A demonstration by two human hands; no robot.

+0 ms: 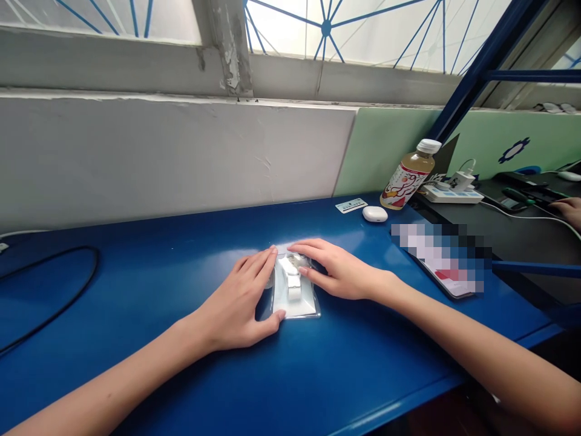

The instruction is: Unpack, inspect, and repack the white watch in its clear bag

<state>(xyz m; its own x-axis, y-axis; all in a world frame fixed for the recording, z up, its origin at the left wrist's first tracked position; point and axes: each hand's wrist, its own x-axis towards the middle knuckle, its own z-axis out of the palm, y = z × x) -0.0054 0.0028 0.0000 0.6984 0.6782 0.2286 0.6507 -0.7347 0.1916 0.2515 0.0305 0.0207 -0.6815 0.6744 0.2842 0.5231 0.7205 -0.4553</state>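
Observation:
A clear plastic badge holder (299,307) with a white insert lies flat on the blue table. On its upper part sits a white strap clip (293,284) with a metal piece, partly covered by fingers. My left hand (242,300) rests along the holder's left edge, fingers stretched out near the top corner and thumb at the bottom corner. From the right, my right hand (338,269) reaches over the top corner with its fingers apart, the tips touching at the clip. Neither hand is closed around the holder.
Right of the hands lie a white earphone case (374,214), a small card (351,206) and a phone (438,263) with a blurred screen. Behind them stand a drink bottle (408,175) and a power strip (454,192). A black cable (93,266) curves at left. Another person's hand (569,211) shows far right.

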